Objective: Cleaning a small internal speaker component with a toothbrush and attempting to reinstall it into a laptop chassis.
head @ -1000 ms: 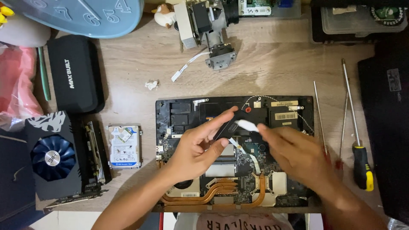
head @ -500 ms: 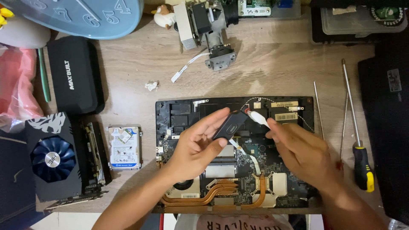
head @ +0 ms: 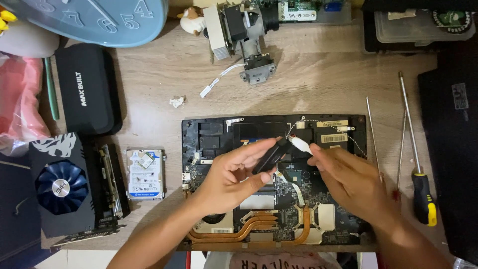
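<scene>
The left hand (head: 234,174) pinched a small black part (head: 269,155) between thumb and fingers above the opened laptop base (head: 209,134), which lay near the worktop's (head: 308,84) front edge. The right hand (head: 353,182) gripped a white connector (head: 300,143) touching that part. A yellow-handled screwdriver (head: 416,164) lay toward the right edge.

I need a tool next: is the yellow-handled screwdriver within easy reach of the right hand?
Probably yes. The screwdriver lies on bare desk just beside the right hand, nothing between, though its fingers now touch a white connector.
</scene>
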